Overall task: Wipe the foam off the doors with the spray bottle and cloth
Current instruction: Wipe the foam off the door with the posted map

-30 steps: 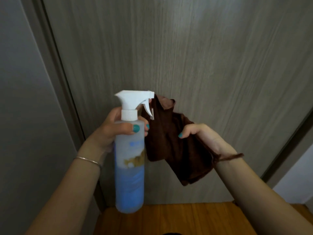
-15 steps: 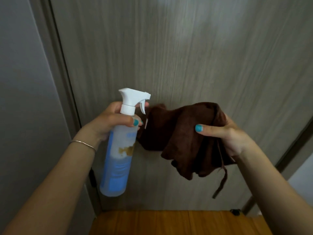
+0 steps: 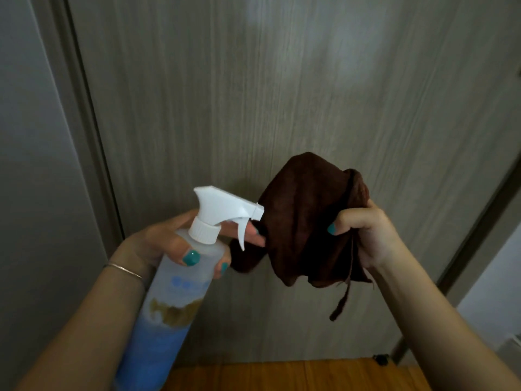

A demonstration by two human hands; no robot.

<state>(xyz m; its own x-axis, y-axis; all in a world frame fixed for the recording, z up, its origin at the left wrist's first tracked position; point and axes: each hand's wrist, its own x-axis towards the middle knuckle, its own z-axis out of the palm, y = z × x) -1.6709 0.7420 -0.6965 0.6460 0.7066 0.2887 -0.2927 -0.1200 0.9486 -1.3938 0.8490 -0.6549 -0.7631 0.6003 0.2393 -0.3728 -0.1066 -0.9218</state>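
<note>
My left hand (image 3: pixel 169 244) grips the neck of a clear spray bottle (image 3: pixel 172 300) with blue liquid and a white trigger head (image 3: pixel 222 210). Its nozzle points right and touches a dark brown cloth (image 3: pixel 307 221). My right hand (image 3: pixel 366 235) holds that cloth bunched up in front of the grey wood-grain door (image 3: pixel 282 94); a loose strip of it dangles below. A left finger reaches past the trigger onto the cloth's lower fold. No foam shows on the door.
The door frame (image 3: pixel 93 153) and a grey wall (image 3: pixel 33 165) stand at the left. A dark frame edge (image 3: pixel 479 221) runs down the right, with a small black doorstop (image 3: pixel 380 358) at its foot. Wooden floor (image 3: pixel 282 375) lies below.
The right hand has lifted the cloth and bunched it tighter. The bottle has tilted, its nozzle now against the cloth. The view has shifted slightly.
</note>
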